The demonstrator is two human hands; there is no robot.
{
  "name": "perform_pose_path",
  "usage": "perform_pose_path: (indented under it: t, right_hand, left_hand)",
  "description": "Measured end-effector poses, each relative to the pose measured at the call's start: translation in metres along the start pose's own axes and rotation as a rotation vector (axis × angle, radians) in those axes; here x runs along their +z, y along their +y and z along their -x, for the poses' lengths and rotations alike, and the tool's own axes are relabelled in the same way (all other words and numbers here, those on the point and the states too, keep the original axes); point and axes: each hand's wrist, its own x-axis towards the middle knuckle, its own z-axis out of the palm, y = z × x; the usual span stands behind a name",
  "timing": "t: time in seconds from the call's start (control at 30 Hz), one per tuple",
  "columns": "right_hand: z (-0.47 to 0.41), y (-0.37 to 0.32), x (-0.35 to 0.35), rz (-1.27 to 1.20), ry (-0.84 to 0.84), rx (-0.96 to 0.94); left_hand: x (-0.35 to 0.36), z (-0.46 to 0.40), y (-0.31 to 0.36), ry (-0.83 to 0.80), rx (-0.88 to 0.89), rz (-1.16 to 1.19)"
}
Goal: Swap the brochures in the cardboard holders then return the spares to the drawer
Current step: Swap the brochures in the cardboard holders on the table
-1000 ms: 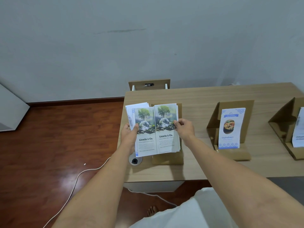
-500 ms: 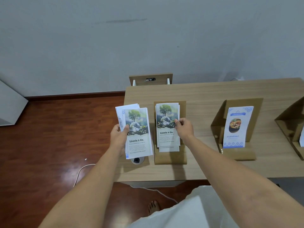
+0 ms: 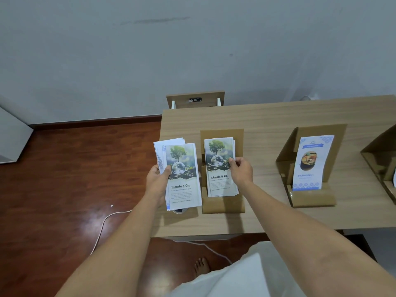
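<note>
My left hand (image 3: 157,179) grips a stack of spare brochures (image 3: 182,181) with a tree-and-globe "Liceria & Co." cover on top, held over the desk's left edge. My right hand (image 3: 241,171) pinches the right edge of a thinner set of the same tree brochures (image 3: 218,166), which leans against the back of the left cardboard holder (image 3: 222,204). A second cardboard holder (image 3: 310,198) to the right carries a blue-and-white food brochure (image 3: 310,163). A third holder (image 3: 381,155) shows partly at the right frame edge.
The wooden desk (image 3: 267,118) stands against a grey wall. A round cable grommet (image 3: 180,210) sits under the left stack. A white cable (image 3: 102,224) trails over the red wooden floor on the left. A wooden panel (image 3: 195,100) stands behind the desk.
The two brochure sets were held together; my right hand has carried its set into the left holder while my left hand has drawn the spare stack leftward.
</note>
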Motion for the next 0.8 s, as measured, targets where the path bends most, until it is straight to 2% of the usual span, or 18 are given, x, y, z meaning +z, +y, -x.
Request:
perform_pose_path:
  t: [0.2, 0.43, 0.63, 0.7, 0.8]
  right_hand:
    - [0.002, 0.001, 0.002, 0.018, 0.054, 0.033]
    - [0.004, 0.000, -0.003, 0.233, 0.030, 0.077]
    - [0.016, -0.003, -0.011, 0.315, 0.015, 0.062]
    - [0.022, -0.004, -0.014, 0.314, 0.064, 0.017]
    - [0.033, -0.010, -0.014, 0.216, 0.170, -0.149]
  left_hand:
    - [0.002, -0.002, -0.003, -0.017, -0.009, 0.004]
    - [0.012, 0.005, -0.004, -0.050, -0.033, 0.042]
    - [0.019, 0.014, -0.003, -0.073, -0.020, 0.038]
    - [0.019, 0.017, -0.004, -0.076, -0.010, 0.034]
    - [0.021, 0.024, -0.005, -0.072, -0.020, 0.058]
